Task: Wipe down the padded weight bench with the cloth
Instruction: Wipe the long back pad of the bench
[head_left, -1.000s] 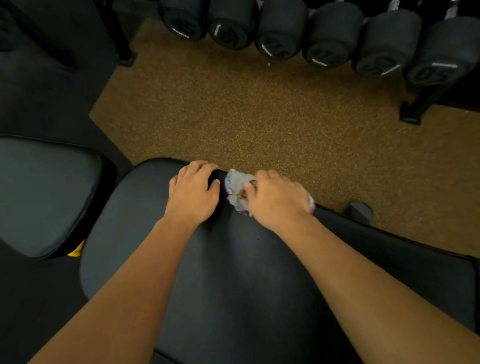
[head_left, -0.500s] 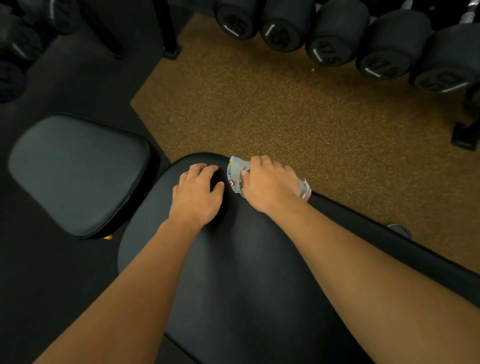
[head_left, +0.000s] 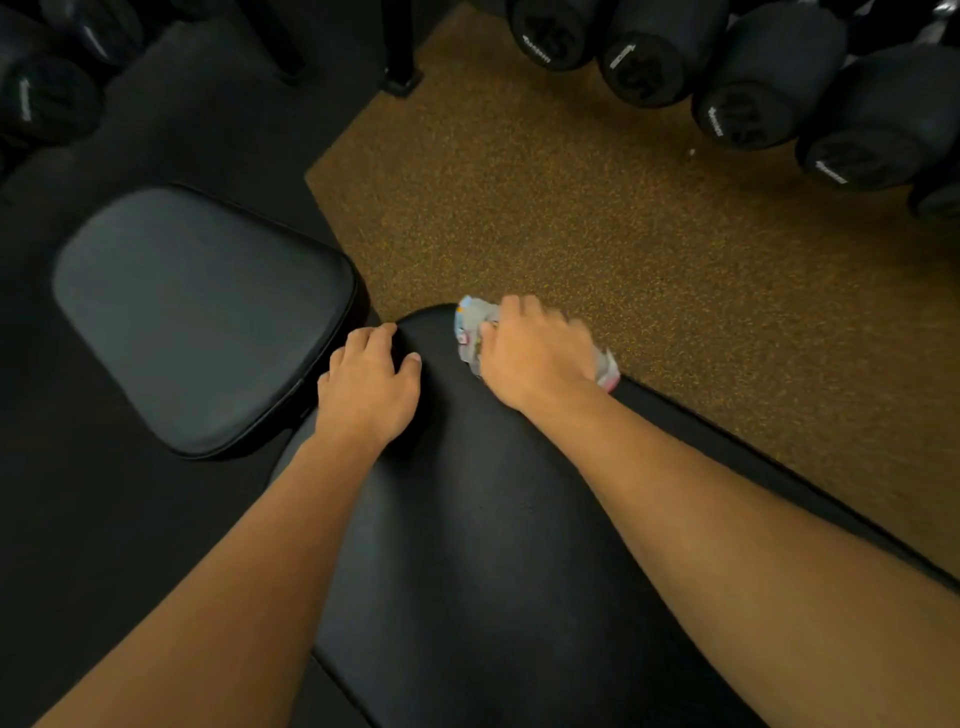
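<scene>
the padded weight bench (head_left: 483, 545) fills the lower centre of my view, its long black pad running from the bottom edge up to a rounded end, and that end now sits nearer the middle of the frame than it did a second ago, because my head has turned left and brought the separate seat pad (head_left: 197, 317) fully into sight beside it. the brown speckled floor (head_left: 597, 234) lies beyond, with a row of dumbbells (head_left: 769, 88) racked along the top right, well apart from the work. my left hand (head_left: 366, 387) rests flat and empty on the left shoulder of the rounded end, fingers spread and curled slightly over the edge, bracing the pad; it has kept this station through the last second. my right hand (head_left: 535, 351) presses the cloth (head_left: 470, 332) against the far right rim of the same end, fingers bent down over it and gripping it, with bunched light fabric showing at the fingertips and again behind the heel of the hand. compared with a second ago the cloth has travelled a little further onto the rim and the edge curve. judgement: the wipe is working around the head end, and the long lower surface toward me remains to be covered.
</scene>
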